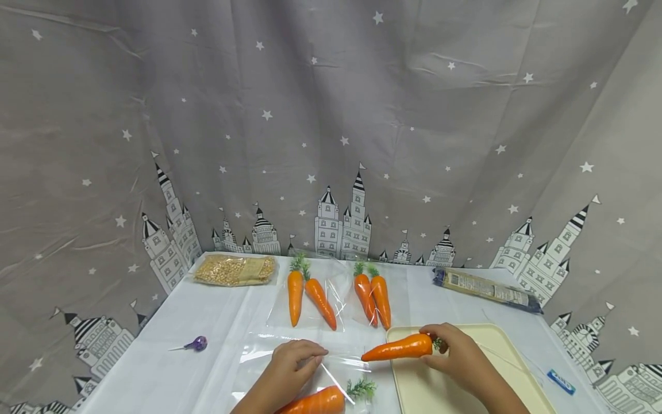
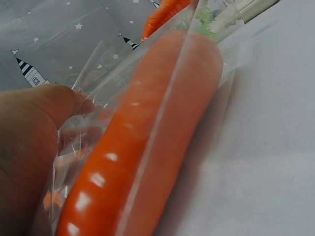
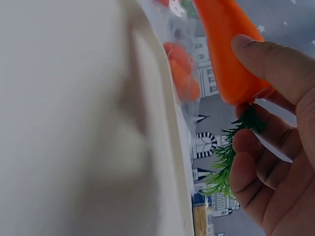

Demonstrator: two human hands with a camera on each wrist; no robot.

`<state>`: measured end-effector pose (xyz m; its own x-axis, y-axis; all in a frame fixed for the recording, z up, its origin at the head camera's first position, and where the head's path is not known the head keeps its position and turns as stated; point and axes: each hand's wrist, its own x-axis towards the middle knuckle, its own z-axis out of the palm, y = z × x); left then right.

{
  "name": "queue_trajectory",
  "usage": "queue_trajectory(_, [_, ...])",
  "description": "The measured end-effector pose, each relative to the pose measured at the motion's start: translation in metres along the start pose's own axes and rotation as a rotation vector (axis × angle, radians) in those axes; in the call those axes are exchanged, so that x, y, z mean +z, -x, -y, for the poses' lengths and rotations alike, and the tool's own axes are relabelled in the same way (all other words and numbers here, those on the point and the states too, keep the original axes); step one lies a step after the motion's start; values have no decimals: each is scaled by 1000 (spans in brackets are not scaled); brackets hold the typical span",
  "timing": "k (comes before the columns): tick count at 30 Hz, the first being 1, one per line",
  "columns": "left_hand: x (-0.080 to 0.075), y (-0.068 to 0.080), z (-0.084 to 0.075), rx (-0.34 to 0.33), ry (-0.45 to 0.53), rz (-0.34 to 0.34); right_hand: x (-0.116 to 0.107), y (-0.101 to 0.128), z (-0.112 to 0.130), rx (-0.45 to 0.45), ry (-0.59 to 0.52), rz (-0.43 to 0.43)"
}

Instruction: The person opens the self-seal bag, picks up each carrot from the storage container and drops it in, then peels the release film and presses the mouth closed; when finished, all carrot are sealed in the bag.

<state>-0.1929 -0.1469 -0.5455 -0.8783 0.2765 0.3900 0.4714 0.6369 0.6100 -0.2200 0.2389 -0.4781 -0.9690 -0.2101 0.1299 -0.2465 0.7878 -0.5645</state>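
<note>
My right hand [image 1: 455, 357] holds an orange carrot [image 1: 400, 348] by its thick end, over the left rim of a cream tray [image 1: 391, 368]. In the right wrist view the thumb presses the side of the carrot [image 3: 229, 54], and its green leaves [image 3: 224, 164] hang beside the curled fingers. My left hand [image 1: 289, 368] pinches the edge of a clear plastic bag [image 1: 253, 352] at the front of the table. Inside that bag lies another carrot [image 2: 133, 147], its leafy top [image 1: 362, 388] toward the right. The left fingertips show through the film.
Behind, two clear bags each hold two carrots [image 1: 295, 296] [image 1: 380, 299]. A bag of yellow kernels [image 1: 235, 270] lies back left, a long dark-ended packet [image 1: 488, 288] back right. A purple lollipop [image 1: 196, 344] is at left, a small blue packet [image 1: 561, 382] right of the tray.
</note>
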Motion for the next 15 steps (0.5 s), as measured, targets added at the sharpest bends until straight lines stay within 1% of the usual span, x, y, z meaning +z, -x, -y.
queue_trajectory(3, [0, 0, 0, -6, 3, 3, 4, 1, 5, 1, -12, -5])
queue_trajectory(11, [-3, -2, -2, -68, 22, 56, 19, 3, 19, 10, -32, 10])
queue_trajectory(15, [-4, -4, -2, -91, 33, 75, 26, 5, 25, -14, -50, 16])
